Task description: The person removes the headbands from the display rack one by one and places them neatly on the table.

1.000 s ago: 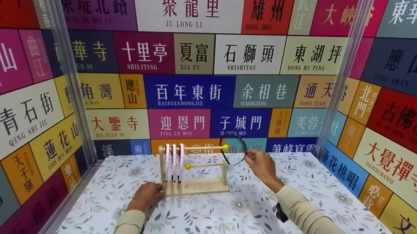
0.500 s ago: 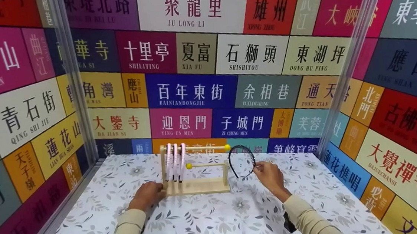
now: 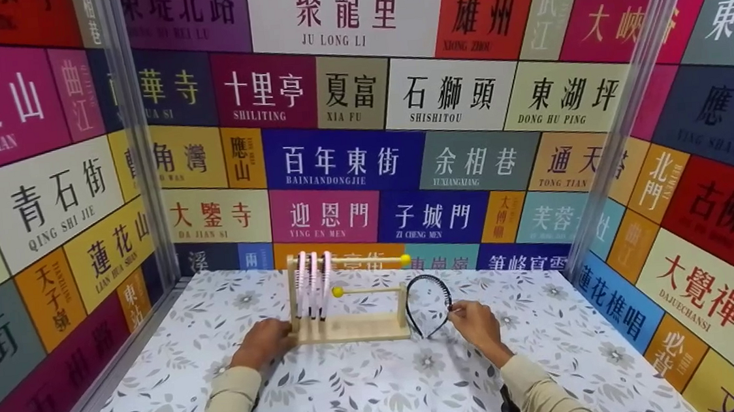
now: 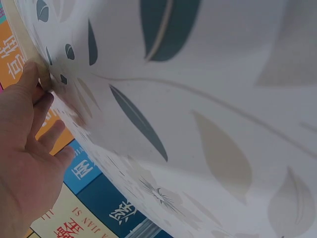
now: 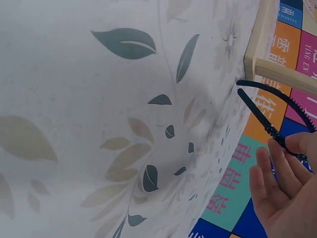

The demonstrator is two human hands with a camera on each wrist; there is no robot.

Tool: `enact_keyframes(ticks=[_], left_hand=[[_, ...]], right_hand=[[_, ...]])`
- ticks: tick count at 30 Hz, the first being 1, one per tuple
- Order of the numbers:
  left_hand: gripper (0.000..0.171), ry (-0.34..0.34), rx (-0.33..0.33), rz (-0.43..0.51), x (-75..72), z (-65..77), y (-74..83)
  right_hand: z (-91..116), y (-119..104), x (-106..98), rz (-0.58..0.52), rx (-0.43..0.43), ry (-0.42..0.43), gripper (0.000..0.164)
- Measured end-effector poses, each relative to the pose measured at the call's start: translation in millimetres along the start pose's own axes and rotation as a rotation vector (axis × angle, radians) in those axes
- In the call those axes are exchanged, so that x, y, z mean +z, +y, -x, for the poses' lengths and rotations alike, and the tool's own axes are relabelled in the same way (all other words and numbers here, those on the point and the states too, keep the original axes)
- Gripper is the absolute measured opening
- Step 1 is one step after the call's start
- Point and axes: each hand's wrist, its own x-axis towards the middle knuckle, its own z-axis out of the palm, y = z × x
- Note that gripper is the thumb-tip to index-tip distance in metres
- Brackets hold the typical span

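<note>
A pale wooden headband rack (image 3: 363, 329) stands on the table with an upper and a lower rod, each tipped by a yellow ball (image 3: 405, 260). Three pink headbands (image 3: 315, 282) hang together at the left of the upper rod. My left hand (image 3: 263, 344) grips the left end of the base, thumb and finger at the wood in the left wrist view. To the right of the rack, my right hand (image 3: 478, 328) pinches a black toothed headband (image 5: 257, 112) by one side. Its two free ends point toward the rack's right post in the right wrist view.
A white tablecloth (image 3: 356, 397) with grey leaves and flowers covers the table. Colourful sign-printed walls (image 3: 343, 155) enclose it at the back and both sides, with clear corner strips (image 3: 140, 152) between them.
The black headband has come away from the upper rod's ball, moving down and slightly right to beside the right post. The left hand stays on the base.
</note>
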Motion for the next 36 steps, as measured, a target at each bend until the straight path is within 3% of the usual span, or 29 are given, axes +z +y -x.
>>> enact_keyframes(ticks=[5,14,21,36], left_hand=[[0.018,0.014,0.008,-0.010,1.0,-0.1,-0.9],[0.018,0.041,0.045,-0.014,0.0,3.9,2.3],[0.019,0.034,0.041,-0.018,-1.3,4.7,4.8],[0.017,0.016,0.002,-0.024,-1.5,0.5,-1.4]], right_hand=[[-2,3,4,0.012,0.023,-0.004,0.022],[-4,19,13,0.035,0.023,0.101,0.025],[-7,27,18,0.028,0.058,0.119,0.026],[-5,32,31,0.026,0.104,0.079,0.022]])
